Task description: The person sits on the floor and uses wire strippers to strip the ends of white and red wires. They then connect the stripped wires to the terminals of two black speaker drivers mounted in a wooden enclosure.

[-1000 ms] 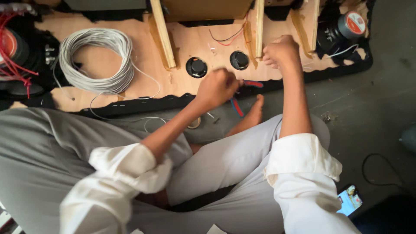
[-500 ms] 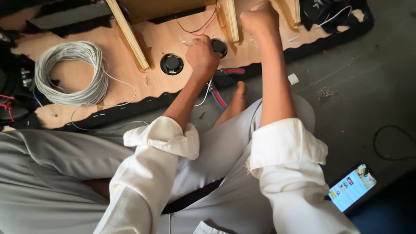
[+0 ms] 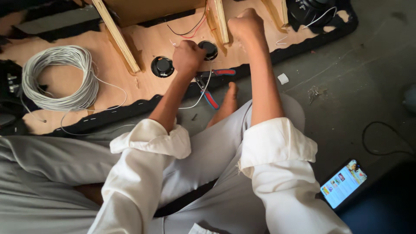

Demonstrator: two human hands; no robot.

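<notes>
Plywood board on grey floor. Left hand clenched over thin white wire beside small black speaker; right hand fisted against wooden strut. Best kept steady, wire slack, pliers close below.

1. We cannot see the fingers of the left hand, just above frame centre: the fist faces away, hiding whatever it grips.
2. The right hand, near the top edge, is likewise closed with its fingertips out of sight.
3. The small black speaker beside the left hand is partly covered by its knuckles.
4. The wooden frame is cut off by the top edge.
5. The pliers at centre have their jaws hidden under the left wrist.
6. The phone, lower right, shows a screen too small to make out.
7. The dark gear at the left edge is cropped and unclear.
</notes>
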